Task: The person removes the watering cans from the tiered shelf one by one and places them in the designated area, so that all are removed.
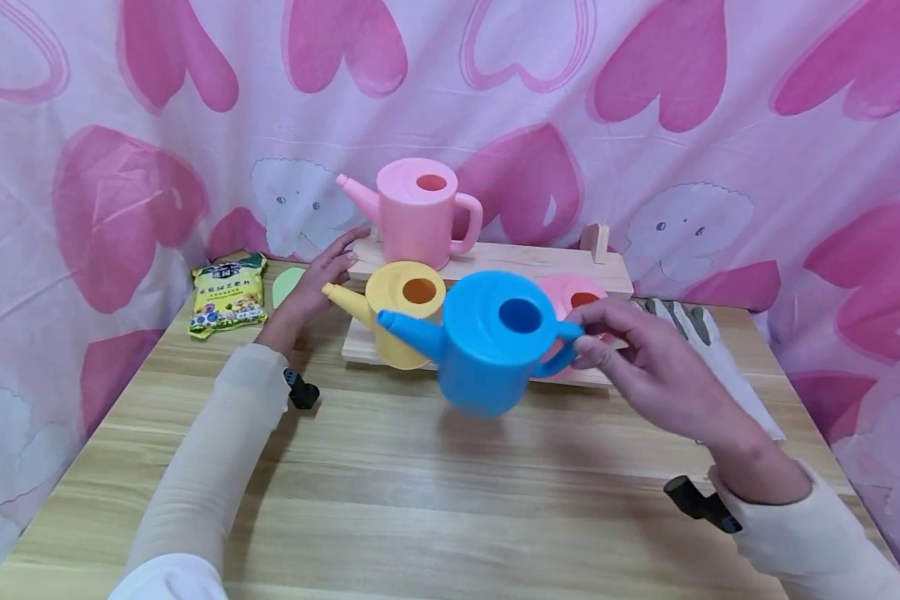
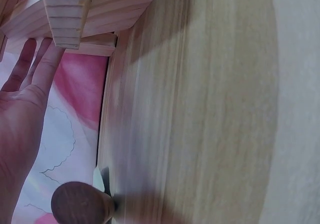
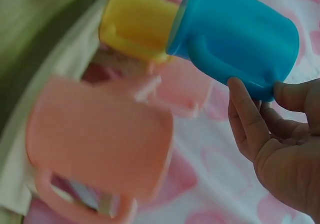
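Note:
By its handle, my right hand (image 1: 652, 367) holds a blue watering can (image 1: 487, 358), thumb and fingertips pinching it in the right wrist view. The can is raised in front of a two-tier wooden shelf (image 1: 517, 260), its spout pointing left and its shadow on the table below. My left hand (image 1: 315, 287) rests at the shelf's left end; its straight fingers (image 2: 45, 59) touch the wood in the left wrist view. A pink watering can (image 1: 418, 218) stands on the upper tier. On the lower tier are a yellow one (image 1: 397, 317) and another pink one (image 1: 562, 287), partly hidden behind the blue can.
A yellow-green printed bag (image 1: 228, 296) lies at the table's back left, beside a light green piece (image 1: 287, 285). White gloves with dark stripes (image 1: 727, 362) lie to the right of the shelf. A heart-patterned pink curtain (image 1: 532, 142) hangs behind the wooden table (image 1: 420, 508).

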`<state>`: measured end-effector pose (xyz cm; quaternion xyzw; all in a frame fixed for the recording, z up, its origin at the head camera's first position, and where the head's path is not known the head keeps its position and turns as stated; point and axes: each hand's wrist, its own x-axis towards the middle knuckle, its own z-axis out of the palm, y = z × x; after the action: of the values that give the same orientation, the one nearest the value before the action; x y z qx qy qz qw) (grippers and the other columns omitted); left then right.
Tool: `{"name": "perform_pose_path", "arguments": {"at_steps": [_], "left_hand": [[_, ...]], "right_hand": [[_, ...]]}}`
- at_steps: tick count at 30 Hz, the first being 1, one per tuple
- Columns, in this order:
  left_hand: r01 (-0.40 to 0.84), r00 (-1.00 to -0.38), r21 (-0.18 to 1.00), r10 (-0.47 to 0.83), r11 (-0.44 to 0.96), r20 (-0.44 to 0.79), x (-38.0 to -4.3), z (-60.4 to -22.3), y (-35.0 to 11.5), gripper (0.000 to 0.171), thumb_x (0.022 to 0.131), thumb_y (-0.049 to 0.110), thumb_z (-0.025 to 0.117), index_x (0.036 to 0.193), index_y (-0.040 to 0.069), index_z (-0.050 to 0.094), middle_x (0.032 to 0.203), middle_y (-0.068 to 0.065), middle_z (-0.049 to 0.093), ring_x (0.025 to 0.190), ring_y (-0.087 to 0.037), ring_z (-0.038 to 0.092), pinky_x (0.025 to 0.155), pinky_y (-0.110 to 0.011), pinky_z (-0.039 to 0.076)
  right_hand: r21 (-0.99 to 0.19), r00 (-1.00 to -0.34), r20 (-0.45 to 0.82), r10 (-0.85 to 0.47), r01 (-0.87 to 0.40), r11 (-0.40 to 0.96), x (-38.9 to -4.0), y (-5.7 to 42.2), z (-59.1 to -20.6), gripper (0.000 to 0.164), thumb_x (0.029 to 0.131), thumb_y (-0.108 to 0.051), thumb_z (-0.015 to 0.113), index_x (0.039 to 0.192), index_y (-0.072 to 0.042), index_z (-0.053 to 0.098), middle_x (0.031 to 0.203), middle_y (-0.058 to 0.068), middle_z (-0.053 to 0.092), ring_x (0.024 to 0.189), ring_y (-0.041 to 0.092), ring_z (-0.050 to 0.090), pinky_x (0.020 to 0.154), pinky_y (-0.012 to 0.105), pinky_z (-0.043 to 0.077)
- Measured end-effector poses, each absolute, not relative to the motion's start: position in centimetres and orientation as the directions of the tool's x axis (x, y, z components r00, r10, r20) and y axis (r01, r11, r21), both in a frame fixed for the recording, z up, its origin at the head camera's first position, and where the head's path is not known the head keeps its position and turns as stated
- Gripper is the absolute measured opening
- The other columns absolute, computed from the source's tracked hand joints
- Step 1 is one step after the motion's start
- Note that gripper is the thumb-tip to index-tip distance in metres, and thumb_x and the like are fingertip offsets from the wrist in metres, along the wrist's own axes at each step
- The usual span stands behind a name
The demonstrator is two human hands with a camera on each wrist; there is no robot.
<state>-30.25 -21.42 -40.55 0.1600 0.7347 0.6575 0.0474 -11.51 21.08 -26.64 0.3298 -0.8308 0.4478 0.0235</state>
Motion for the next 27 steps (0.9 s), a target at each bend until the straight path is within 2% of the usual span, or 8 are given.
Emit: {"name": "perform_pose_path", "arguments": {"at_steps": [5,12,19,27], "left_hand": [[0.188,-0.940,0.976,0.307,0.111,0.146,-29.9,-40.1,-21.6,0.055,0.110,0.035,0.043,0.163,0.025,0.033,0.170,0.006,0.018,0.153,-0.028,0.020,0.122,-0.056,0.018],[0.191,-0.935,0.978,0.319,0.080,0.157,-29.8,-40.0,-21.7,0.053,0.111,0.034,0.041,0.163,0.026,0.032,0.170,0.004,0.019,0.150,-0.030,0.027,0.120,-0.054,0.025],[0.177,-0.948,0.977,0.288,0.117,0.137,-30.2,-40.4,-21.4,0.055,0.109,0.039,0.045,0.162,0.028,0.036,0.169,0.006,0.021,0.151,-0.030,0.024,0.120,-0.059,0.021],[0.165,-0.957,0.974,0.265,0.153,0.120,-30.3,-40.7,-21.2,0.056,0.108,0.044,0.046,0.161,0.030,0.037,0.168,0.008,0.022,0.153,-0.028,0.021,0.121,-0.060,0.018]], "right_hand": [[-0.816,-0.791,0.231,-0.567,-0.475,0.329,-11.1,19.2,-28.6,0.029,0.099,0.003,0.064,0.124,-0.012,0.065,0.114,0.005,0.065,0.097,0.024,0.070,0.084,0.038,0.060],[-0.883,-0.798,0.064,-0.600,-0.325,0.338,-10.6,16.4,-32.1,0.023,0.102,-0.014,0.066,0.125,-0.019,0.063,0.119,0.001,0.065,0.104,0.022,0.066,0.088,0.038,0.059],[-0.894,-0.759,0.032,-0.650,-0.313,0.322,-10.8,14.2,-34.8,0.021,0.103,-0.016,0.064,0.123,-0.018,0.061,0.121,0.000,0.063,0.112,0.019,0.062,0.092,0.038,0.057],[-0.896,-0.763,-0.001,-0.647,-0.286,0.339,-11.0,12.0,-36.7,0.018,0.104,-0.019,0.063,0.122,-0.019,0.060,0.116,-0.004,0.061,0.118,0.013,0.058,0.097,0.042,0.053]]}}
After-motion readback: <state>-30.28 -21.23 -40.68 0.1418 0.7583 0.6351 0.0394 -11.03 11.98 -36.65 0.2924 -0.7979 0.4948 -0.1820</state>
